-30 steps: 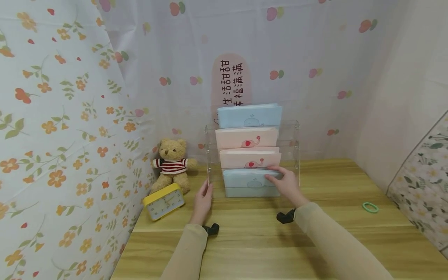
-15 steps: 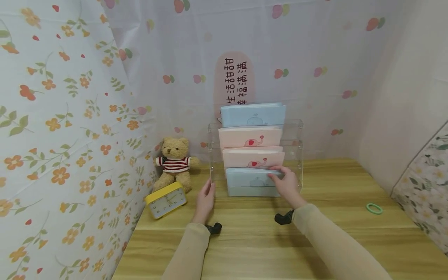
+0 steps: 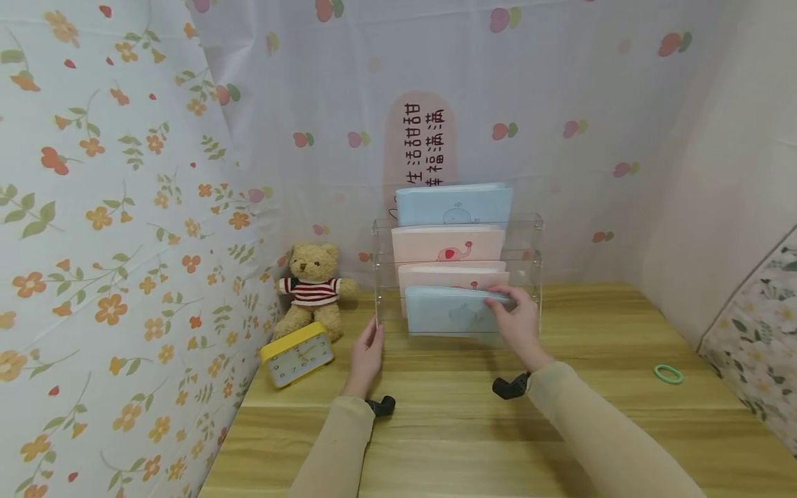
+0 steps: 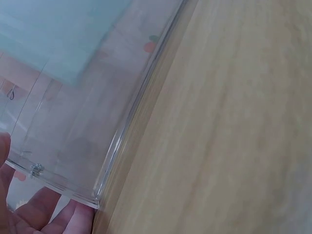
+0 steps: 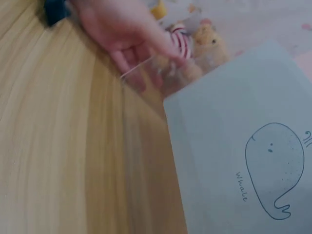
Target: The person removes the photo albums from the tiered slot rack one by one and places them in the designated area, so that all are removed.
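Observation:
A clear acrylic rack [image 3: 523, 257] stands on the wooden table with booklets in its tiers. My right hand [image 3: 519, 328] pinches the top right corner of the front light-blue notebook [image 3: 442, 311], which bears a whale drawing. In the right wrist view the "Whale" lettering shows on that notebook [image 5: 219, 146]. My left hand [image 3: 366, 353] holds the rack's lower left edge; in the left wrist view its fingers [image 4: 39, 207] lie around the clear side. Behind stand two pink elephant notebooks [image 3: 445, 242] and another blue whale notebook [image 3: 454, 200], one above the other.
To the left of the rack sits a teddy bear [image 3: 311, 287] in a striped shirt, behind a yellow alarm clock [image 3: 299, 353]. A green ring [image 3: 668, 374] lies at the table's right. Patterned curtains [image 3: 124, 228] enclose the table at the back and sides.
My right hand has raised the front blue notebook slightly, so its lower edge sits higher and it covers more of the pink one behind. The left hand keeps its place on the rack.

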Available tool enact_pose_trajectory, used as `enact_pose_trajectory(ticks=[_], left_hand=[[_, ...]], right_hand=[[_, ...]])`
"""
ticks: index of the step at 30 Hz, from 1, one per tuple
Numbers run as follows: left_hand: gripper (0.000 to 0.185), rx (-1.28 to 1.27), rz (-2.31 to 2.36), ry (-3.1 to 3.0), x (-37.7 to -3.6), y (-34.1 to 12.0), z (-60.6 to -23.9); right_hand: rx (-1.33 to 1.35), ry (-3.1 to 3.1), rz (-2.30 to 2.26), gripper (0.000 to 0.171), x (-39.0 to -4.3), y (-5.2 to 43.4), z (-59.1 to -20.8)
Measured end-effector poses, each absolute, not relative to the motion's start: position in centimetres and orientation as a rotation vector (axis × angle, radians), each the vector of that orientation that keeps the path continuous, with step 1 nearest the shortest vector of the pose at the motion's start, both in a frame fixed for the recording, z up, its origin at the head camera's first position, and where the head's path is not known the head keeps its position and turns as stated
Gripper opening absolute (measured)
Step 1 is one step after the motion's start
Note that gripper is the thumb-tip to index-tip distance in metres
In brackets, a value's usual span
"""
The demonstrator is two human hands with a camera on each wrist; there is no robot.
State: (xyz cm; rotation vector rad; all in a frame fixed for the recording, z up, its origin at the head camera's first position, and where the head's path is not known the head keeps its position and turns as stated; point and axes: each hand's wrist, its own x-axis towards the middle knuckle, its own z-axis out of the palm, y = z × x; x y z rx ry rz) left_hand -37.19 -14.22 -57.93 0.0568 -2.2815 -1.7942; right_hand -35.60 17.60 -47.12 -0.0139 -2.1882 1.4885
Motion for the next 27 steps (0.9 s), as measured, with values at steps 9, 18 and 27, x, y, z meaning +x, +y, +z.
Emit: enact_pose_trajectory(ticks=[9, 18, 27], left_hand=[[0.053, 0.037, -1.781, -2.297, -37.1, -14.3, -57.8], [0.054, 0.0, -1.804, -2.292, -37.4, -14.4, -58.2], [0.055, -0.004, -1.801, -2.294, -37.6, -14.5, -58.4]], right_hand=[[-0.006, -2.125, 1.475, 0.025, -33.1, 17.6, -45.1], [-0.012, -2.284, 1.482, 0.024, -30.5, 17.9, -46.3], [0.012, -2.394, 1.511, 0.024, -29.4, 18.6, -47.8]])
